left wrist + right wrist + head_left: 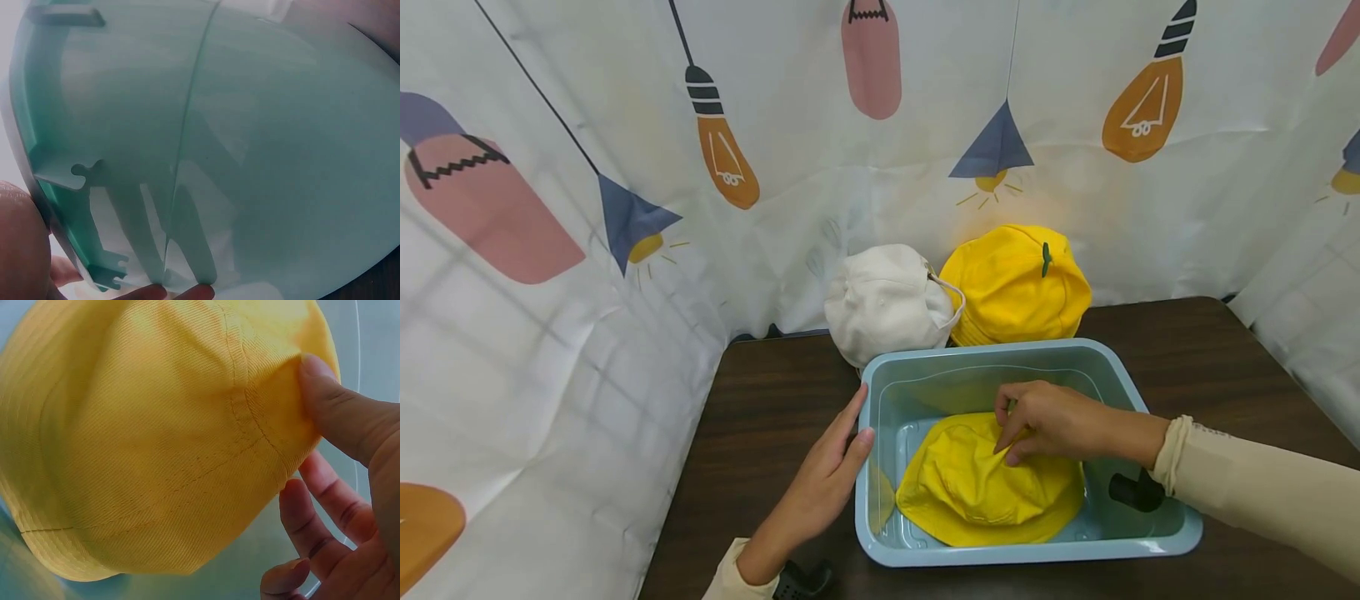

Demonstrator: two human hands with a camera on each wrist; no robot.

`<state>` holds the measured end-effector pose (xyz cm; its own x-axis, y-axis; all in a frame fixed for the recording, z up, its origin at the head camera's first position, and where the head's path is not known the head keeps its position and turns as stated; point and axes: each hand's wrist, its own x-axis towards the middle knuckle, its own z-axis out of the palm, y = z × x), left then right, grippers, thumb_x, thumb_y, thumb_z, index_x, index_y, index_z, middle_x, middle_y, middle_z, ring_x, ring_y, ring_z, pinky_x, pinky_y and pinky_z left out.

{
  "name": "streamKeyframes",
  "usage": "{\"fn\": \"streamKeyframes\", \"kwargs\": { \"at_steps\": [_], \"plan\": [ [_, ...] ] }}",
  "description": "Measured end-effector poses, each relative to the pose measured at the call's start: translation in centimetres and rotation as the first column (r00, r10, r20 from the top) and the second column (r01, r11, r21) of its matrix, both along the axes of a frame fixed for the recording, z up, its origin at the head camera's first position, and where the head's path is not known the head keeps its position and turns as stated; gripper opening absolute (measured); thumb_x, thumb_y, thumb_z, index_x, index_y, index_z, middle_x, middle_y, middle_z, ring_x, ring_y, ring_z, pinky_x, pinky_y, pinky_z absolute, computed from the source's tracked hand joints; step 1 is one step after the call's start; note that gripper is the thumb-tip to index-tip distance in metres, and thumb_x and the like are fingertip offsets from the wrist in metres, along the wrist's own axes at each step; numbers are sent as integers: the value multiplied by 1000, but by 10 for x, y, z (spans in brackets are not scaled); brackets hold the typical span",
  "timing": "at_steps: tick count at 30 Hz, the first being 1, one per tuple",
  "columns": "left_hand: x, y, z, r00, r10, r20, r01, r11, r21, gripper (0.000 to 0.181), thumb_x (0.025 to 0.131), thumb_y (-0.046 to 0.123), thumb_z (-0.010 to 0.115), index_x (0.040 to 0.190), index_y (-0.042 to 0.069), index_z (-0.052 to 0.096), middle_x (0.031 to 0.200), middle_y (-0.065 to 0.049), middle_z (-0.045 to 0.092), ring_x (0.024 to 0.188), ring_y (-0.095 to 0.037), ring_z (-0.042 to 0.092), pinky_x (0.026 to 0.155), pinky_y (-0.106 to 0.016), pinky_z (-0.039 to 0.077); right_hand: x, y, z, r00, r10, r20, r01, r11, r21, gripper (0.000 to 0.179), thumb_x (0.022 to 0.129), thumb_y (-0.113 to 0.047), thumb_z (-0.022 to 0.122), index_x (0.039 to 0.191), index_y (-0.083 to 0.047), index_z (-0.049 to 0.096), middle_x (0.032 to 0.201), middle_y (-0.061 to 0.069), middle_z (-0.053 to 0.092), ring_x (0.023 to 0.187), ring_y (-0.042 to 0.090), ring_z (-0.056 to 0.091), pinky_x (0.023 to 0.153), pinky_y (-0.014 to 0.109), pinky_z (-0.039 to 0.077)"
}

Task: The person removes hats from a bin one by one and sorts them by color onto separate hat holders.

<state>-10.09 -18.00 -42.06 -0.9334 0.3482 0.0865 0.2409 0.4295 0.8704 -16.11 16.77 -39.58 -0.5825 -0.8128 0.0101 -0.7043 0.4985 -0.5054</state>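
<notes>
Inside the light blue plastic bin (977,552) lies a yellow bucket hat (970,492), its brim spread over the bin's floor. My right hand (1060,421) reaches over the bin's right side and pinches the hat's crown between thumb and fingers. In the right wrist view, the thumb (334,403) presses the stitched yellow cloth of the hat (169,425). My left hand (827,475) rests along the bin's left side with its fingers extended. In the left wrist view, fingertips (195,292) touch the outer wall of the bin (300,156).
Behind the bin stand a white cloth hat (883,304) with a strap and another yellow hat (1011,287) with a small green tab. All sit on a dark wooden table (760,417). A white curtain (820,150) printed with lamps hangs behind and at both sides.
</notes>
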Motion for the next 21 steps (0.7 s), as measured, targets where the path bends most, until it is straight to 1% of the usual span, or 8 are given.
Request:
{"fn": "streamKeyframes", "kwargs": {
  "at_steps": [7, 12, 18, 21],
  "plan": [
    [-1, 0, -1, 1000, 1, -7, -1, 1000, -9, 60, 110, 34, 44, 164, 30, 18, 171, 3, 19, 155, -24, 26, 122, -58, 25, 0, 1, 1, 999, 3, 40, -1, 999, -55, 11, 86, -31, 81, 96, -29, 84, 99, -12, 61, 86, 1, 54, 72, 20, 54],
    [-1, 0, -1, 1000, 0, -17, 0, 1000, -13, 59, 111, 34, 44, 164, 29, 19, 170, 3, 20, 154, -22, 27, 122, -58, 26, -2, 2, 3, 998, 9, 61, -2, 994, -113, 9, 88, -31, 79, 95, -29, 84, 99, -11, 64, 89, 3, 56, 74, 21, 55],
    [-1, 0, -1, 1000, 0, -28, 0, 1000, -19, 59, 111, 33, 44, 164, 29, 19, 170, 3, 21, 153, -21, 30, 121, -58, 27, -2, 6, 10, 999, -6, 47, 14, 987, -160, 7, 88, -31, 79, 94, -31, 84, 100, -13, 64, 90, 2, 57, 75, 23, 56],
    [-1, 0, -2, 1000, 1, -25, -2, 1000, -18, 59, 111, 33, 44, 164, 30, 19, 170, 3, 22, 153, -22, 30, 121, -58, 28, -1, 8, 15, 999, -7, 32, 13, 982, -190, 8, 89, -31, 78, 95, -30, 84, 100, -12, 64, 90, 3, 58, 75, 24, 56]
  ]
}}
